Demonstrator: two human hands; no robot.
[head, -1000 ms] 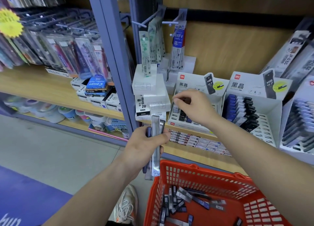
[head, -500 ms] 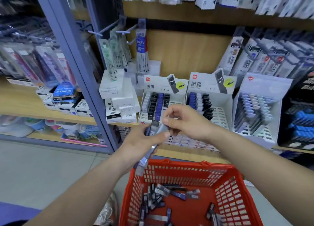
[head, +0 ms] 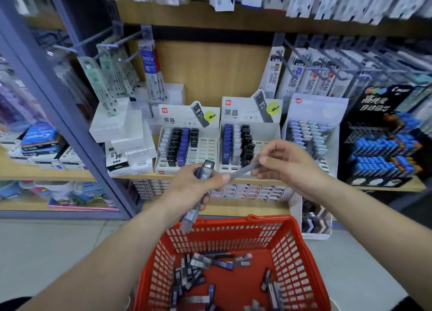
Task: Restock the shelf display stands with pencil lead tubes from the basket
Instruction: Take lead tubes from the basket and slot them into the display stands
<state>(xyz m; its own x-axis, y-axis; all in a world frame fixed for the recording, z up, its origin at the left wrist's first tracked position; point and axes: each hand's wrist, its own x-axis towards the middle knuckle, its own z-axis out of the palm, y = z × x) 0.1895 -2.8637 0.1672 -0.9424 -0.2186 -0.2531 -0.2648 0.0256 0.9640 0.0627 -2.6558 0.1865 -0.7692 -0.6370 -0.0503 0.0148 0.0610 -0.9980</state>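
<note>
The right hand [head: 289,168] has drawn one slim grey plastic lead tube [head: 243,171] from the bundle [head: 207,169] gripped in the left hand [head: 198,187] — pinched at its fingertips, above the red mesh basket [head: 233,224] — seemingly ready for the white card display stand [head: 243,113].

I see a bundle of lead tubes [head: 190,215], slim, grey and blue, near-upright in my left hand [head: 198,187] at frame centre. A single tube [head: 243,171] slants to my right hand [head: 287,163]. Loose tubes [head: 210,264] lie flat in the red basket [head: 233,222] below. Two white display stands [head: 187,144] above are partly filled.
</note>
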